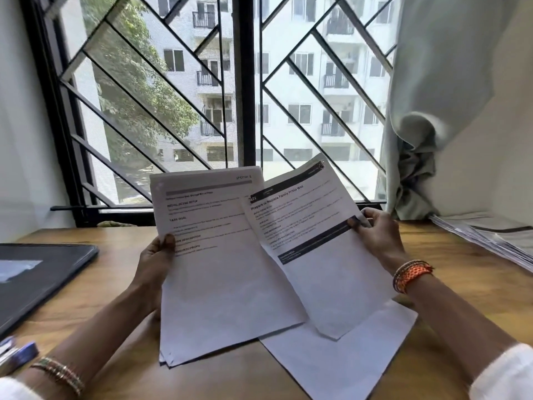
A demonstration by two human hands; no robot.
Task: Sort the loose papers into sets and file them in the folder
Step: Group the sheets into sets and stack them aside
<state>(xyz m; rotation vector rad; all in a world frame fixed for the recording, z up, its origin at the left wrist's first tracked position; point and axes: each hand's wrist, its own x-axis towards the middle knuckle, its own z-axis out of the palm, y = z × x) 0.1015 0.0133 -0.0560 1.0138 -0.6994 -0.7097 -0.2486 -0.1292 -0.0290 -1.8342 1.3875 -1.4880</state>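
Folder: a dark folder [37,281] is seen lying flat at the left edge of the desk [115,272], well apart from the sheets in hand.
Left hand: the left hand [155,261] is clenched on the left edge of a small stack of papers [213,255], thumb on the printed face, the stack raised upright with its lower corners down by the desk.
Blank sheet: one white sheet [340,350] is left flat on the desk, under the raised papers.
Right hand: a single printed sheet [311,243] is pinched at its right edge by the right hand [377,235], tilted and overlapping the stack.
Far right: more loose papers [490,241] are fanned beside the curtain [427,140].
Step, as judged: headings are being compared, it seems, to decide the set.
Risk: the single sheet is held at one edge only and could sag or crease.
Risk: the stack's offset lower corners suggest sheets could slip loose.
Risk: differing headers could be mixed into one set.
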